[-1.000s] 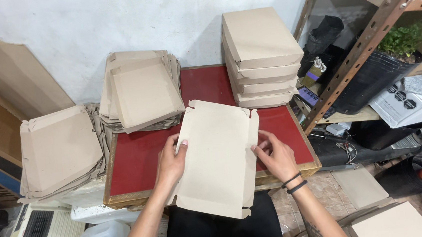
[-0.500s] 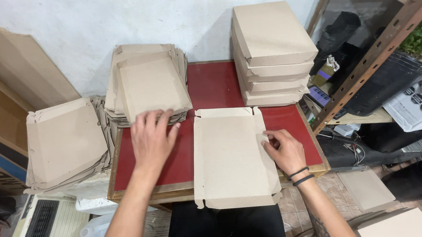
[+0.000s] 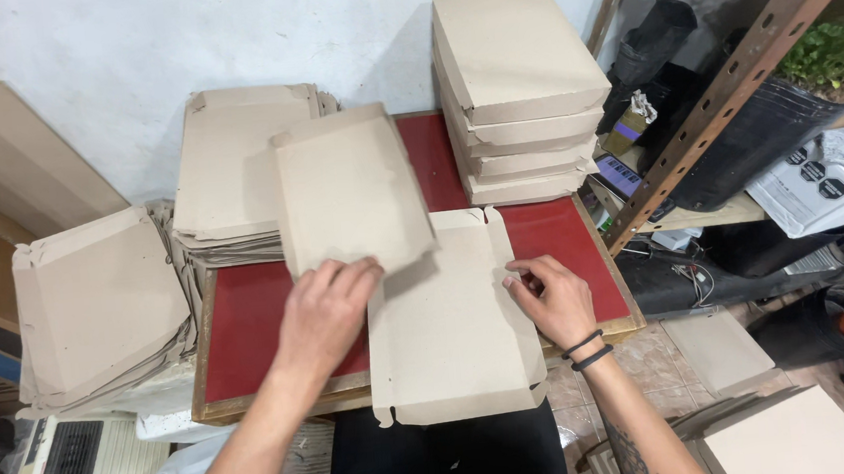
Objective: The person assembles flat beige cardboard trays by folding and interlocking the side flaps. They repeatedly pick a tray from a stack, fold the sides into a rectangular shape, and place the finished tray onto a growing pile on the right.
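Your left hand [image 3: 325, 310] grips a flat cardboard blank [image 3: 350, 189] by its near edge, fingers curled over the top of the sheet, and holds it tilted above the red table top [image 3: 248, 326]; the sheet extends away from your hand toward the wall and partly overlaps a second cardboard blank [image 3: 449, 325]. That second blank lies flat on the red table top, its near end hanging over the table's front edge toward you. Your right hand [image 3: 550, 297] rests on the right edge of this lying blank, fingers bent and pressing down on the side flap, clamped on nothing. Behind the lifted sheet, at the far left of the red table top, sits a pile of flat blanks [image 3: 236, 171]. At the table's far right corner stands a stack of folded boxes [image 3: 516, 89]. Off the table's left side lies another heap of blanks [image 3: 96, 303].
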